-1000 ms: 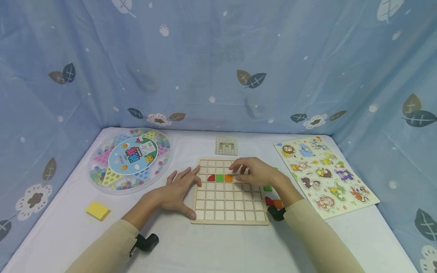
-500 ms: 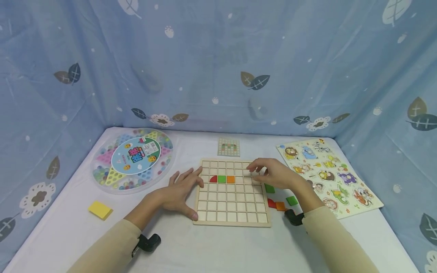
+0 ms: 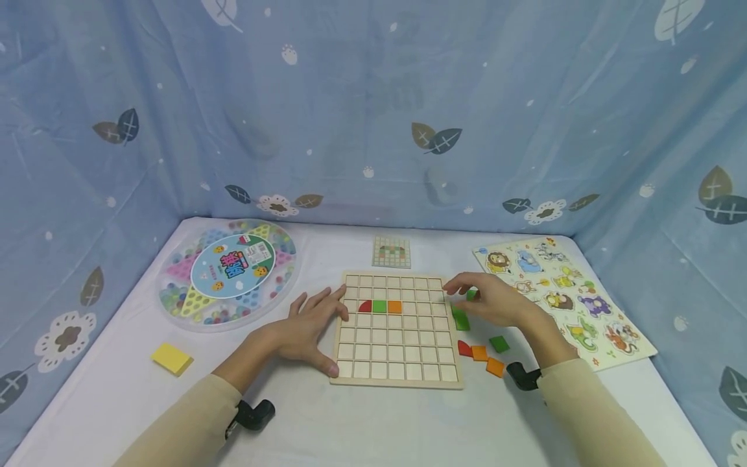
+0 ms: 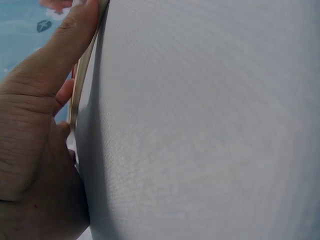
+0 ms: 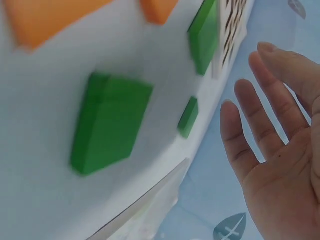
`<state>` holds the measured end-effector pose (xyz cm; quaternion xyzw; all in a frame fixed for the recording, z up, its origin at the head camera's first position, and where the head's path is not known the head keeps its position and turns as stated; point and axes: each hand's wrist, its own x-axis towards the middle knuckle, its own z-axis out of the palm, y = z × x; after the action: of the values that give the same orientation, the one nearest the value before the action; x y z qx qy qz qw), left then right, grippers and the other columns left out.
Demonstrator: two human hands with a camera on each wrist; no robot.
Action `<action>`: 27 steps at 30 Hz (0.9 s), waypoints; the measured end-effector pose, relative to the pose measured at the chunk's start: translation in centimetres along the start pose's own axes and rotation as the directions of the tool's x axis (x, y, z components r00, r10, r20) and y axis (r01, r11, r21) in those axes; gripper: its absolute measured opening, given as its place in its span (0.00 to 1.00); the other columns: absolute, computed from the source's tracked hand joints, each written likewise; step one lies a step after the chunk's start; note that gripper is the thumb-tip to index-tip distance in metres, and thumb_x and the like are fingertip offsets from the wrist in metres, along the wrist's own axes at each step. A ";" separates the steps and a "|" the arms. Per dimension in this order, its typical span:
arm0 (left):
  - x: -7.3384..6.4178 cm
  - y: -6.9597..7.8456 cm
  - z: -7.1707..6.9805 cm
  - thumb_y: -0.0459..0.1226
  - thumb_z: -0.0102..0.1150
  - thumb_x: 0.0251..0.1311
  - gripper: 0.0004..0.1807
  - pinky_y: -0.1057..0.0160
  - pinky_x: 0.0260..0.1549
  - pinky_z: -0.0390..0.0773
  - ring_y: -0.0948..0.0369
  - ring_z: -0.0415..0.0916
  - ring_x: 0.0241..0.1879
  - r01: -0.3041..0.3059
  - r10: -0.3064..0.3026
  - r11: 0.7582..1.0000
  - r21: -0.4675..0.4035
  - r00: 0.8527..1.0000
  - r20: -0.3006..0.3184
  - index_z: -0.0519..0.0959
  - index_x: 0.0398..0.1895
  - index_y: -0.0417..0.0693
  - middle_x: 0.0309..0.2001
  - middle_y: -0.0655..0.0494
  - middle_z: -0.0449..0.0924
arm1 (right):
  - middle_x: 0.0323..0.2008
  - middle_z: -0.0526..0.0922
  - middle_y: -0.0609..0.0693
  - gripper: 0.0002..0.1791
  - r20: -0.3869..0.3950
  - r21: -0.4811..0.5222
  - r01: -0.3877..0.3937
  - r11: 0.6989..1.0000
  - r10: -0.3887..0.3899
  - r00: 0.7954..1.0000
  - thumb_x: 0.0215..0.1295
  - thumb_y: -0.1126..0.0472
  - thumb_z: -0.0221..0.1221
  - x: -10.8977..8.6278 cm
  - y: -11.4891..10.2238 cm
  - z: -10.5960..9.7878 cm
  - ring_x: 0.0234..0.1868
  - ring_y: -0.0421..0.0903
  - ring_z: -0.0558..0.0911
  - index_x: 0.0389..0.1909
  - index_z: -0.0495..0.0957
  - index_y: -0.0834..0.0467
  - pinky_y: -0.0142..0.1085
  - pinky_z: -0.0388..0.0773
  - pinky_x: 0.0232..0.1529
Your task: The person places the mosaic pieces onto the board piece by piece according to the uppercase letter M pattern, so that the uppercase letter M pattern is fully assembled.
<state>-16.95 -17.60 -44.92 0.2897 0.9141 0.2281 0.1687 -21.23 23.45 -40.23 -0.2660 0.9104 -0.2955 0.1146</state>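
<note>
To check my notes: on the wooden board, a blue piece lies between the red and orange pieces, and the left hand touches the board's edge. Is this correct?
Not blue: the head view shows a green piece between the red piece and the orange piece on the wooden board, and the left hand does touch its edge.

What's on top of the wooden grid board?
On the board, side by side: red curved piece, green square, orange square. Left hand and right hand overlap its side edges; whatever they cover can't be seen.
</note>
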 end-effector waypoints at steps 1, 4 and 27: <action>0.0 0.0 0.0 0.72 0.77 0.32 0.51 0.31 0.73 0.28 0.47 0.30 0.83 0.001 -0.001 1.000 0.001 1.000 0.000 0.63 0.57 0.66 0.85 0.55 0.31 | 0.53 0.84 0.48 0.15 -0.003 -0.005 -0.007 1.000 0.007 1.000 0.70 0.64 0.64 -0.2 0.2 -0.1 0.52 0.50 0.79 0.56 0.81 0.53 0.44 0.80 0.48; 0.1 0.0 0.1 0.72 0.77 0.31 0.50 0.31 0.73 0.28 0.47 0.30 0.83 0.000 0.000 1.000 0.005 1.000 -0.002 0.63 0.57 0.66 0.85 0.55 0.31 | 0.53 0.84 0.49 0.16 -0.014 -0.017 -0.010 1.000 0.009 1.000 0.69 0.65 0.64 -0.6 0.8 -0.1 0.51 0.51 0.80 0.56 0.81 0.55 0.44 0.80 0.48; 0.1 -0.1 -0.1 0.73 0.76 0.32 0.51 0.31 0.73 0.29 0.47 0.31 0.83 0.000 0.000 1.000 0.009 1.000 -0.005 0.62 0.58 0.66 0.85 0.55 0.32 | 0.61 0.74 0.57 0.28 -0.031 -0.067 -0.064 0.996 0.062 0.998 0.68 0.63 0.66 -1.3 3.1 -0.5 0.48 0.52 0.74 0.68 0.73 0.57 0.45 0.74 0.45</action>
<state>-17.11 -17.63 -44.95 0.2900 0.9155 0.2248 0.1651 -21.64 26.51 -41.66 -0.2364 0.9295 -0.2643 0.1016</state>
